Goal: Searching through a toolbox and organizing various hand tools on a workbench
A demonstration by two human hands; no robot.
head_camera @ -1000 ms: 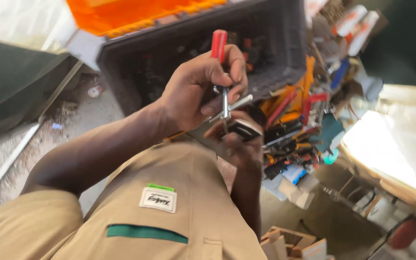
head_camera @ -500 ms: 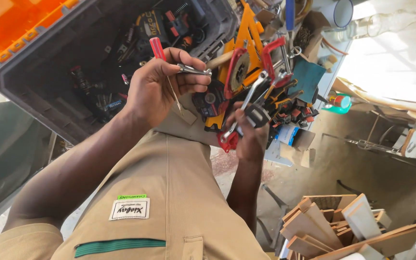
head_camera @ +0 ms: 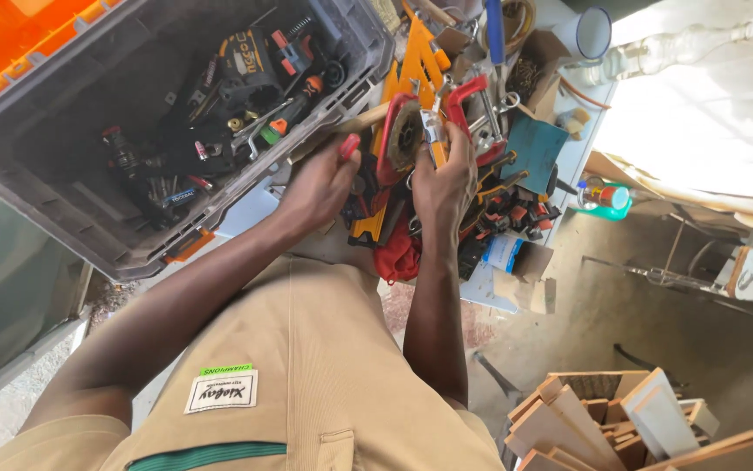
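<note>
My left hand (head_camera: 317, 185) is closed around a red-handled tool (head_camera: 349, 145), only the handle's tip showing above my fingers. My right hand (head_camera: 442, 179) grips a metal tool with an orange and silver shaft (head_camera: 434, 133), held over a heap of hand tools (head_camera: 481, 174) on the bench. Red clamps (head_camera: 463, 92) and an orange plastic piece (head_camera: 415, 61) lie just beyond my fingers. The two hands are a little apart, side by side at the pile's near edge.
A large grey toolbox (head_camera: 62, 222) with an orange lid (head_camera: 19, 52) stands open at the left, with several dark tools inside. A white mug (head_camera: 592, 33) and a glass bottle (head_camera: 655, 54) stand at the back right. Wood offcuts (head_camera: 620, 419) sit in a box on the floor.
The view has swung so the toolbox now lies left. My hands have dropped onto the tool heap and moved apart; my left hand now hides most of the red-handled tool.
</note>
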